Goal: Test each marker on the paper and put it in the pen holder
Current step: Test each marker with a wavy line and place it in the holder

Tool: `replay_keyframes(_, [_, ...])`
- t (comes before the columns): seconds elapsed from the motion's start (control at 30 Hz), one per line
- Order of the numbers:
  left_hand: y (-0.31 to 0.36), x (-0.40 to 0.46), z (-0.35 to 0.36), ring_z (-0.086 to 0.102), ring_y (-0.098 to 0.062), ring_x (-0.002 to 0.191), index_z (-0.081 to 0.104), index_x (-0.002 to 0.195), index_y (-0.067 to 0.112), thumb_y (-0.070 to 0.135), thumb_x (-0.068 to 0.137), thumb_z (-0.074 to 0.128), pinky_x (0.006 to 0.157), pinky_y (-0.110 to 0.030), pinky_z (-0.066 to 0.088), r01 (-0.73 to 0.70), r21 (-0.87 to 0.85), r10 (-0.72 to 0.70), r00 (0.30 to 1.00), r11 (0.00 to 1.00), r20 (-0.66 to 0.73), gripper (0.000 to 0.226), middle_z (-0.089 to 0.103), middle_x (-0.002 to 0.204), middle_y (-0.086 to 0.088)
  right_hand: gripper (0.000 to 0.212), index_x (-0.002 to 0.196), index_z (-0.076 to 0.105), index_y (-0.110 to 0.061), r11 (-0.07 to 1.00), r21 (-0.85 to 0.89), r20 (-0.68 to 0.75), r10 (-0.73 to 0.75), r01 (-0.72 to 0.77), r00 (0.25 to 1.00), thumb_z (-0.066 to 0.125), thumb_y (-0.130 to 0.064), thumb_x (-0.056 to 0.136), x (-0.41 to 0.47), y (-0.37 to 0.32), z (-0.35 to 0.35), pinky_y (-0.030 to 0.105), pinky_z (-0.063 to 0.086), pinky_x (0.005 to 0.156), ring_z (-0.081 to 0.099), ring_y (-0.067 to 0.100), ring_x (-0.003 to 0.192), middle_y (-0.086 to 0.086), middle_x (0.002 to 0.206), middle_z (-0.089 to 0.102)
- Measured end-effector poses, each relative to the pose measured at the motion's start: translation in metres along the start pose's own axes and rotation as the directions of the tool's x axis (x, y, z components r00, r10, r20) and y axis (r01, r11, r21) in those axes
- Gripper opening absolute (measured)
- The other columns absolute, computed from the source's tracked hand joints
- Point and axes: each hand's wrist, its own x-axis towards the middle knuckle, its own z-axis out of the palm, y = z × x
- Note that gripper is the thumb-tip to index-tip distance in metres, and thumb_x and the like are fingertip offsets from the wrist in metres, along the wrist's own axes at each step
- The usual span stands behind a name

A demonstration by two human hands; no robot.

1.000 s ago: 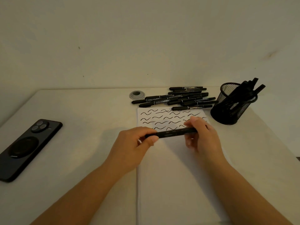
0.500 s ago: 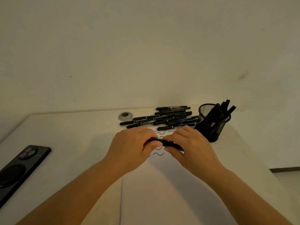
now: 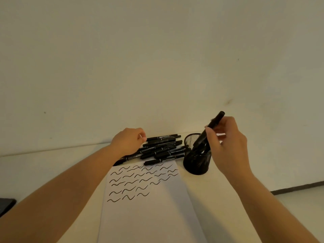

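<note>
Head view: the right hand [image 3: 228,146], at about three o'clock from the picture's middle, pinches a black marker [image 3: 209,131] between thumb and curled fingers. The marker is tilted, its upper end pointing toward one o'clock and its lower end dipping into the mouth of the black mesh pen holder [image 3: 196,162], where other markers already stand. The holder sits on the pale surface [image 3: 43,172], just beside the far right corner of the paper [image 3: 149,216].

The left hand [image 3: 128,142] lies over the left end of the pile of markers [image 3: 163,148], which is heaped along the paper's far edge at twelve o'clock from the sheet. Its fingers are curled downward onto the pile; whether they grip a marker there I cannot tell.

The paper carries rows of black wavy strokes [image 3: 140,179] over its far half, its near half bare. A dark phone [image 3: 6,206] shows only as a corner at the frame's left edge, around eight o'clock.
</note>
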Motion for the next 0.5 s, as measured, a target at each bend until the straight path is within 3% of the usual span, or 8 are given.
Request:
replay_keyframes(0.13, [-0.005,0.026,0.012,0.056,-0.019,0.099,0.057,0.11,0.023,0.034,0.094,0.045,0.085,-0.035,0.048,0.038,0.046,-0.041,0.997,0.998,0.072,0.024,0.061,0.115,-0.002,0.014,0.094,0.045,-0.027,0.997,-0.033,0.022,0.07,-0.069,0.997,0.056,-0.022,0.088,0.001,0.015,0.004,0.012,0.042,0.055,0.057,-0.003,0.07,-0.022,0.078,0.055])
replay_keyframes(0.3, [-0.009,0.042,0.025,0.054,-0.022,0.106,0.056,0.114,0.019,0.032,0.094,0.046,0.092,-0.038,0.046,0.055,0.085,-0.064,0.992,0.995,0.11,0.026,0.059,0.119,-0.005,0.024,0.102,0.042,-0.029,0.989,-0.099,0.057,0.114,-0.108,0.992,0.057,-0.018,0.087,-0.003,0.028,0.016,0.034,0.053,0.064,0.059,0.014,0.074,-0.008,0.084,0.058])
replay_keyframes(0.4, [-0.009,0.048,0.032,0.052,-0.023,0.108,0.054,0.118,0.018,0.031,0.094,0.046,0.093,-0.04,0.045,0.042,0.119,-0.055,0.993,0.992,0.108,0.029,0.057,0.122,-0.006,0.043,0.118,0.036,-0.035,0.98,-0.164,0.089,0.131,-0.116,0.987,0.057,-0.017,0.085,-0.003,0.031,0.02,0.037,0.052,0.067,0.058,0.018,0.078,0.0,0.089,0.058])
replay_keyframes(0.5, [-0.008,0.053,0.039,0.053,-0.023,0.108,0.055,0.119,0.02,0.029,0.094,0.046,0.092,-0.04,0.046,0.032,0.118,-0.042,0.995,0.993,0.086,0.028,0.057,0.122,-0.005,0.042,0.121,0.037,-0.034,0.954,-0.295,0.141,0.105,-0.06,0.984,0.054,-0.017,0.086,-0.005,0.035,0.024,0.035,0.05,0.066,0.056,0.02,0.078,0.002,0.09,0.057])
